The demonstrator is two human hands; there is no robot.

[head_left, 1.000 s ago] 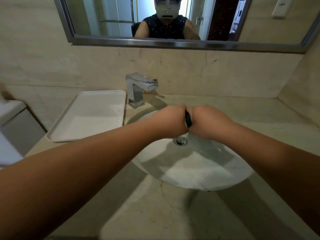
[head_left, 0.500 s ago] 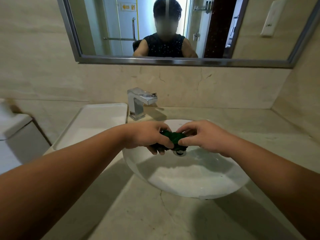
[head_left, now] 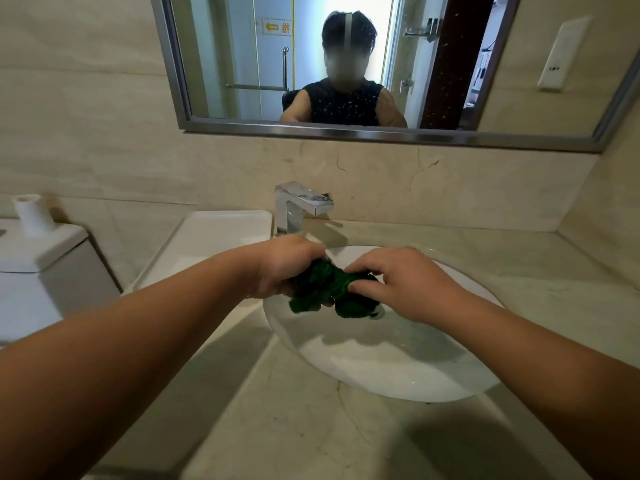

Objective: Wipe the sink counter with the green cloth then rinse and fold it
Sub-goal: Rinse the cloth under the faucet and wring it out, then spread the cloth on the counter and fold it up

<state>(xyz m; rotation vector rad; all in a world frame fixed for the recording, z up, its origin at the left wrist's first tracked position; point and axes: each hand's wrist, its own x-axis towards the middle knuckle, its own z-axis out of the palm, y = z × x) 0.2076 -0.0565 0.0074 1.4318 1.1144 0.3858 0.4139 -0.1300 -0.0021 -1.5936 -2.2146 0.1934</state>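
Observation:
The green cloth (head_left: 330, 289) is bunched up and wet, held above the left part of the white sink basin (head_left: 398, 358). My left hand (head_left: 287, 268) grips its left end with curled fingers. Its right end is pinched between the thumb and fingers of my right hand (head_left: 398, 282). Part of the cloth sags down between the two hands, just over the drain, which is mostly hidden. The beige stone counter (head_left: 294, 417) surrounds the basin.
A chrome faucet (head_left: 298, 209) stands behind the basin with no water running that I can see. A white tray (head_left: 214, 237) lies on the counter to the left. A white toilet tank (head_left: 38, 268) sits at far left. A mirror (head_left: 346, 64) hangs on the wall.
Both fists were pressed together around the hidden cloth. They have since moved apart, and the green cloth now shows loosely bunched between them. The camera has tilted upward.

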